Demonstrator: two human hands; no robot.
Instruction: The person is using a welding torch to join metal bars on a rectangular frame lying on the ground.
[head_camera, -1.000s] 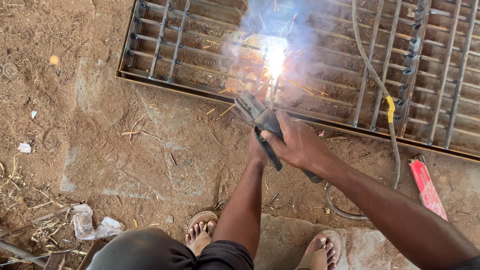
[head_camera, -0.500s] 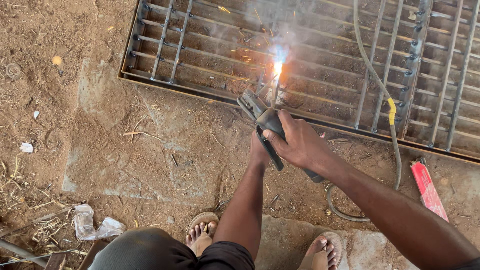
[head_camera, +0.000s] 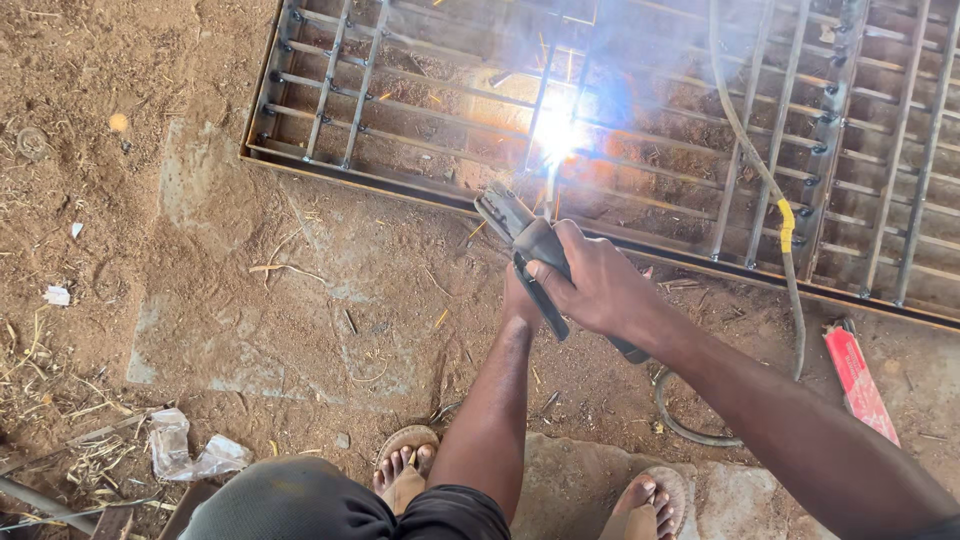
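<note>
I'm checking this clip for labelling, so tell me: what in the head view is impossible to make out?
- Rod tip and joint on the metal grate: washed out by the arc glare.
- Left hand: mostly hidden behind the right hand and the electrode holder.
- Grate's far and right sides: cut off by the frame edges.
- Cable: its upper end runs out of frame.
- Red packet: its markings are too small.
</note>
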